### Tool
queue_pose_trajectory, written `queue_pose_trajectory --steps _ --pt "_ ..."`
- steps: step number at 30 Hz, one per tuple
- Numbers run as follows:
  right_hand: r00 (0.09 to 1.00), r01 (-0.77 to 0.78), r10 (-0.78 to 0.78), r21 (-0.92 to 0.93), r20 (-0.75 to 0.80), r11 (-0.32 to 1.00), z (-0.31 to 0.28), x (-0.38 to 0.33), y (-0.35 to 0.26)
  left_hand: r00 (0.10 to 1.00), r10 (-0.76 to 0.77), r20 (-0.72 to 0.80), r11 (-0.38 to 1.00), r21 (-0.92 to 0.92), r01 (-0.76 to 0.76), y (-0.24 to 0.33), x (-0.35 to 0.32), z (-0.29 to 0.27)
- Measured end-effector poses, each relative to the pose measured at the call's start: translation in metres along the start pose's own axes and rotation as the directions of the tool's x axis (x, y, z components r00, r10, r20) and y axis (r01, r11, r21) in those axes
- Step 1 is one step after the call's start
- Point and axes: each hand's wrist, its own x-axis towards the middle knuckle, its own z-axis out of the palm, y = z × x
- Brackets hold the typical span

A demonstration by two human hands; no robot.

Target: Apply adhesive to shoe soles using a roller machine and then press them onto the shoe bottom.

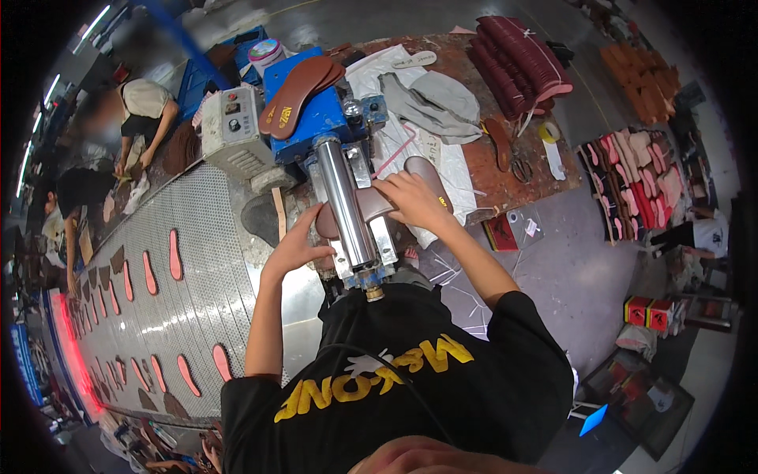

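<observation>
A brown insole (374, 203) lies crosswise under the chrome roller (345, 207) of a blue machine. My right hand (412, 199) grips its right part, thumb and fingers pressed on it. Left of the roller, the insole's other end sticks out beside my left hand (297, 246). Thumb and fingers of that hand are spread apart around this end; whether they touch it I cannot tell. Another brown insole (428, 178) with yellow print lies partly behind my right hand. On the machine's blue housing (294, 73) rests a small pile of brown insoles (304, 93).
A grey control box (234, 122) adjoins the machine. Left runs a mesh conveyor (201, 209) carrying pink insoles in rows. The worktable holds grey cloth (434, 103), scissors (521, 167), tape (548, 133) and a maroon insole bundle (517, 67). People work at far left; a rack (632, 182) stands right.
</observation>
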Motion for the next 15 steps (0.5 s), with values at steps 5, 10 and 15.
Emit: queue_pose_trajectory --steps 5,10,15 --pt "0.982 -0.077 0.119 0.265 -0.146 0.961 0.02 -0.012 -0.001 0.978 0.055 -0.202 0.974 0.224 -0.009 -0.012 -0.017 -0.007" --pt "0.961 -0.245 0.274 0.347 -0.034 0.905 0.102 -0.089 0.039 0.923 0.192 -0.334 0.836 0.548 0.025 -0.028 -0.048 -0.027" --pt "0.856 -0.501 0.381 0.375 0.35 0.78 0.187 -0.192 0.073 0.929 0.0 -0.37 0.874 0.451 0.18 -0.072 -0.079 -0.023"
